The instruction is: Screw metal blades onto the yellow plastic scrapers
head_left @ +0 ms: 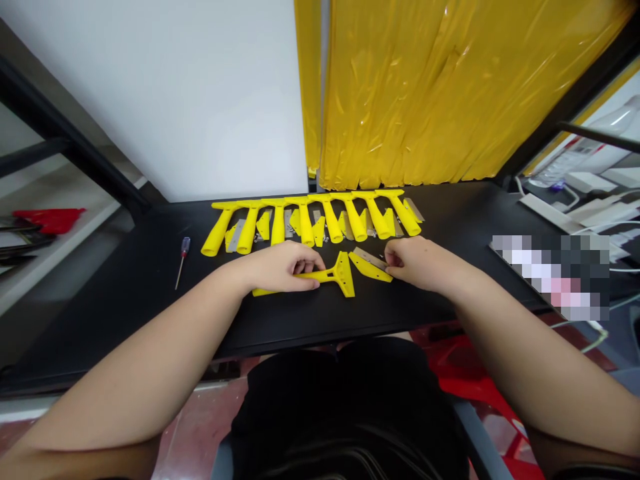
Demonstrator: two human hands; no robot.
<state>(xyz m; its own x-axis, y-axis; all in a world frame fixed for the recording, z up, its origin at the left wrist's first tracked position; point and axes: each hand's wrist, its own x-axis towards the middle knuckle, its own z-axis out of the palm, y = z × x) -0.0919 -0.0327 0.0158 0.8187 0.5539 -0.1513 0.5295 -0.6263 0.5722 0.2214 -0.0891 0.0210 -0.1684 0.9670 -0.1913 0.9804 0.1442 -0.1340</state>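
My left hand (293, 265) is wrapped round the handle of a yellow scraper body (344, 275), whose wide head points right just above the black table. Beside that head lie a yellow clamp plate (370, 267) with small holes and a metal blade (371, 258) along its upper edge. My right hand (413, 263) is at their right end with its fingertips pinched together. What sits between those fingertips is hidden. Farther back stands a row of several yellow scraper handles (280, 220), with blades, yellow plates and tiny screws (325, 233) lying between them.
A screwdriver (183, 261) lies on the black table (150, 293) at the left. A white panel (210, 100) and yellow plastic sheeting (425, 93) rise behind the table. At the right are a pixelated flat object (555, 277), white boxes and cables. Shelves stand at the left.
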